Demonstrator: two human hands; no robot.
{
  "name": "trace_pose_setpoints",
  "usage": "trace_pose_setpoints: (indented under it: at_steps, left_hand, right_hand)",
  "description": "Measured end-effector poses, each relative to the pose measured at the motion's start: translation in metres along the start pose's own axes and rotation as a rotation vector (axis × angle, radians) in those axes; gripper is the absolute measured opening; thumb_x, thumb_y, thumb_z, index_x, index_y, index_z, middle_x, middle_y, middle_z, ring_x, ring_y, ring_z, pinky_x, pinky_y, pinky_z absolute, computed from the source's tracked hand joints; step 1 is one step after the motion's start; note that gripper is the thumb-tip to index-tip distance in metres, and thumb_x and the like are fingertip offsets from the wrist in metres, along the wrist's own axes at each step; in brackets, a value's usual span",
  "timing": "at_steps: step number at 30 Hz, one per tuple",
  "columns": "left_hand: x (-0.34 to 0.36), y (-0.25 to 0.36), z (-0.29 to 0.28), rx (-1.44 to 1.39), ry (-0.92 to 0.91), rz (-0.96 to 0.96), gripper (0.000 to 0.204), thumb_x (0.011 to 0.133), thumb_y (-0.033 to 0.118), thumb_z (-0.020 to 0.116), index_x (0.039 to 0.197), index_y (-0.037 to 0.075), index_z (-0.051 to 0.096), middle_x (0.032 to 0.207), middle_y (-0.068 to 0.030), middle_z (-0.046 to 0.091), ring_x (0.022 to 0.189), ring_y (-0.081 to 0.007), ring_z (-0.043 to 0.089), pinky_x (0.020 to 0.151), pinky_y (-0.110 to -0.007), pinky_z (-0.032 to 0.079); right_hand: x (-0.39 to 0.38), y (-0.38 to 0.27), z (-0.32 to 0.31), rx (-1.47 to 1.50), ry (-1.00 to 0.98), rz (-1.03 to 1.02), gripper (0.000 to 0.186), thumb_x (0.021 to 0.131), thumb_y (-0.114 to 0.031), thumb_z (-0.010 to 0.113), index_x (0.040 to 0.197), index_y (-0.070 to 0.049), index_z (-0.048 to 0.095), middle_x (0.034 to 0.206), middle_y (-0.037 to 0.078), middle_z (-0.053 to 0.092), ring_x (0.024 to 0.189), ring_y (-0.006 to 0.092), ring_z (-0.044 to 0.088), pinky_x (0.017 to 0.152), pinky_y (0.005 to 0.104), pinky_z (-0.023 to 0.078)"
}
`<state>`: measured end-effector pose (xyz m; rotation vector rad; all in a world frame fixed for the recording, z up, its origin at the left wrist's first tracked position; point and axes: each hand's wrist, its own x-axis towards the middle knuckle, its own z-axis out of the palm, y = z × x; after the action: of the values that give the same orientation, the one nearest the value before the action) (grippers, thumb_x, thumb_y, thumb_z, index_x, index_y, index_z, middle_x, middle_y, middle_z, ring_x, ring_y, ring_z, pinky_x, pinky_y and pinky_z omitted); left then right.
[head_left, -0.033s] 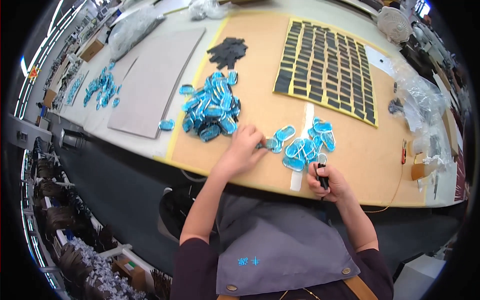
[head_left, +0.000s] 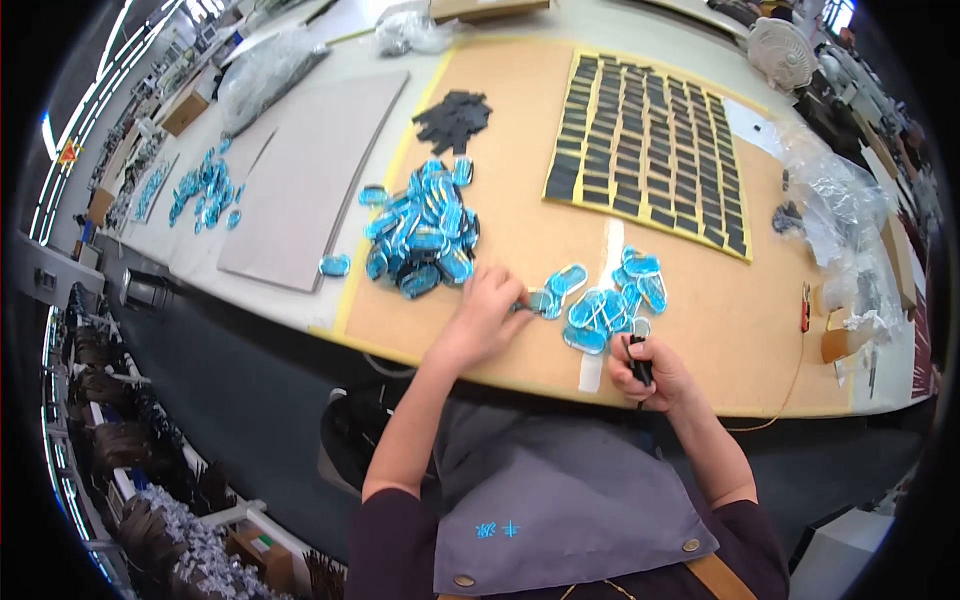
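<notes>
My left hand [head_left: 490, 308] rests near the front of the table, its fingers closed on the end of a blue oval piece [head_left: 541, 302]. Right of it lie loose blue oval pieces with pale rims [head_left: 603, 311], some overlapping. My right hand [head_left: 652, 372] is wrapped round a small black-handled tool [head_left: 639, 362], whose exact kind I cannot make out. A pale, rounded part [head_left: 640, 327] shows just beyond that fist. Behind my left hand rises a heap of similar blue ovals [head_left: 422, 228], some with dark undersides.
Dark strips sit in rows on a yellow-edged board [head_left: 650, 150] at the far right. A pile of black strips [head_left: 452, 120] lies behind the heap. Leftward are a grey panel [head_left: 305, 170] and more blue pieces [head_left: 207, 190]. Clear plastic wrap [head_left: 835, 190] covers the right side.
The table scene sits slightly lower in the picture. Both hands keep nearly the same places and grips.
</notes>
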<state>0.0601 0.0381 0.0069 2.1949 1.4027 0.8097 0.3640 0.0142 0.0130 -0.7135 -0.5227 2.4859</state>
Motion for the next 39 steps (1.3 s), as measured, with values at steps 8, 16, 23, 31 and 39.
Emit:
trace_pose_setpoints:
  at_steps: [8, 16, 23, 31, 39]
  left_hand:
    - [-0.008, 0.03, 0.027, -0.135, 0.282, -0.015, 0.019, 0.086, 0.0, 0.067, 0.1, 0.003, 0.054, 0.11, -0.0165, 0.059, 0.102, -0.0356, 0.057, 0.087, -0.043, 0.047]
    - [0.008, 0.076, 0.034, -0.181, 0.395, 0.141, 0.021, 0.089, -0.003, 0.066, 0.106, 0.002, 0.054, 0.118, -0.0196, 0.056, 0.105, -0.0354, 0.06, 0.085, -0.04, 0.053]
    - [0.013, 0.08, 0.03, -0.479, 0.232, 0.048, 0.021, 0.091, -0.001, 0.067, 0.109, 0.002, 0.057, 0.121, -0.0144, 0.054, 0.1, -0.0231, 0.062, 0.082, -0.031, 0.052]
    - [0.009, 0.063, 0.034, -1.208, -0.02, -0.261, 0.013, 0.103, 0.012, 0.057, 0.113, 0.005, 0.061, 0.088, 0.0008, 0.064, 0.074, -0.0062, 0.058, 0.065, -0.021, 0.046]
    - [0.011, 0.071, 0.04, -1.365, 0.182, -0.319, 0.013, 0.102, 0.011, 0.059, 0.113, 0.005, 0.062, 0.085, 0.0002, 0.065, 0.07, -0.0061, 0.058, 0.06, -0.022, 0.045]
  right_hand:
    - [0.036, 0.004, 0.028, 0.021, -0.06, -0.021, 0.004, 0.092, -0.009, 0.05, 0.091, -0.012, 0.048, 0.074, 0.0, 0.044, 0.046, 0.0049, 0.03, 0.038, 0.0213, 0.019]
    - [0.048, 0.004, 0.048, -0.37, 0.134, -0.439, 0.015, 0.103, -0.024, 0.057, 0.104, -0.009, 0.055, 0.071, -0.004, 0.046, 0.054, 0.0038, 0.037, 0.046, 0.0225, 0.027]
    - [0.038, -0.003, 0.037, -0.419, 0.264, -0.605, 0.014, 0.099, -0.019, 0.065, 0.101, -0.007, 0.058, 0.076, -0.004, 0.055, 0.065, 0.0037, 0.049, 0.056, 0.0221, 0.037]
    - [0.02, -0.016, 0.041, -0.9, 0.042, -0.549, 0.019, 0.1, -0.024, 0.063, 0.1, -0.005, 0.061, 0.078, 0.0, 0.06, 0.072, 0.0063, 0.053, 0.064, 0.0252, 0.043]
    - [0.029, -0.003, 0.045, -0.981, 0.196, -0.628, 0.019, 0.101, -0.023, 0.06, 0.097, -0.004, 0.059, 0.074, -0.001, 0.054, 0.065, 0.006, 0.046, 0.058, 0.0248, 0.038]
